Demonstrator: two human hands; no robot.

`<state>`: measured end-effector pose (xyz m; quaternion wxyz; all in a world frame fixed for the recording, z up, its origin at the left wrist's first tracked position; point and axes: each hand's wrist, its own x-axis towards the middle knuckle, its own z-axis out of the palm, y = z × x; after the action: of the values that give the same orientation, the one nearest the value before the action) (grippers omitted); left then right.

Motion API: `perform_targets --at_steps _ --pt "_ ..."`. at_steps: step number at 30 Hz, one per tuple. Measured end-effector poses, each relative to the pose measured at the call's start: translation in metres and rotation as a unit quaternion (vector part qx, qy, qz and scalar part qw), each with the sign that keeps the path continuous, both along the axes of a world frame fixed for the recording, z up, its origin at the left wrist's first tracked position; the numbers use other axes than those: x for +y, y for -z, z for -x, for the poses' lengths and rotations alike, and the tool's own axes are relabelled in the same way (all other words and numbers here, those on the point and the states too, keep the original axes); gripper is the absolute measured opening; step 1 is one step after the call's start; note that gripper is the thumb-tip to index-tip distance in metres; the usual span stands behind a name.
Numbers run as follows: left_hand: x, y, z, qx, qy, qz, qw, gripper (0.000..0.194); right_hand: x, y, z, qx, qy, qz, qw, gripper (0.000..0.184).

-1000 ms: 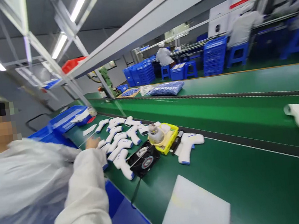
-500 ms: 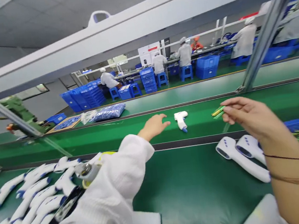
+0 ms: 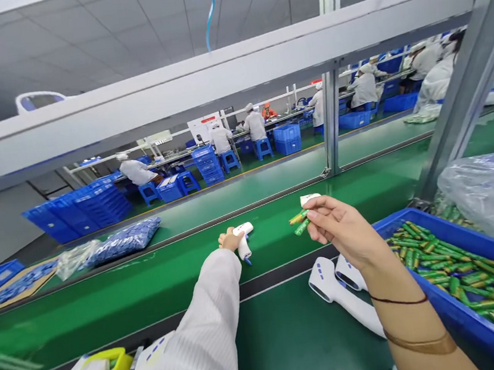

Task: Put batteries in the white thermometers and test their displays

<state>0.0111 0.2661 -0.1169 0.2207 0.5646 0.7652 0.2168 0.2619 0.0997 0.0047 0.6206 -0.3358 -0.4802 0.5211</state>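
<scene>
While the left hand [image 3: 229, 240] curls its fingers [image 3: 225, 236] around a white infrared thermometer [image 3: 244, 239] on the green conveyor belt [image 3: 108, 298], the right hand [image 3: 341, 224] pinches two green batteries [image 3: 300, 223] firmly. Nearby, two more thermometers [image 3: 338, 291] lie on the bench [image 3: 294, 347], just short of a blue crate [image 3: 461, 318] heaped with batteries. Half a second ago, the left hand hung apart from the thermometer.

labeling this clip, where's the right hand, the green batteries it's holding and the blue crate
right hand [image 3: 341, 230], head view, on the back of the hand
green batteries [image 3: 299, 220], head view, on the upper battery's body
blue crate [image 3: 444, 305], head view, on its near wall
</scene>
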Motion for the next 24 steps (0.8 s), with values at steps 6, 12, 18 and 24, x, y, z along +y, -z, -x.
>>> perform_targets --at_steps 6,12,18,24 --pt "-0.032 -0.012 0.009 -0.133 0.022 -0.063 0.989 0.036 -0.003 0.0 0.01 -0.002 -0.001 -0.015 1.0 0.043" --pt "-0.124 -0.074 0.011 -0.36 0.053 -0.192 0.911 0.067 -0.025 -0.015 0.026 -0.013 -0.038 -0.076 0.996 0.034" --pt "-0.235 -0.127 0.022 -0.612 0.068 -0.277 0.737 0.06 -0.063 -0.026 0.045 -0.026 -0.118 -0.22 0.968 0.013" --pt "-0.266 -0.127 0.027 -0.679 0.034 -0.263 0.684 0.063 -0.089 -0.028 0.06 -0.133 -0.105 -0.315 0.934 0.008"
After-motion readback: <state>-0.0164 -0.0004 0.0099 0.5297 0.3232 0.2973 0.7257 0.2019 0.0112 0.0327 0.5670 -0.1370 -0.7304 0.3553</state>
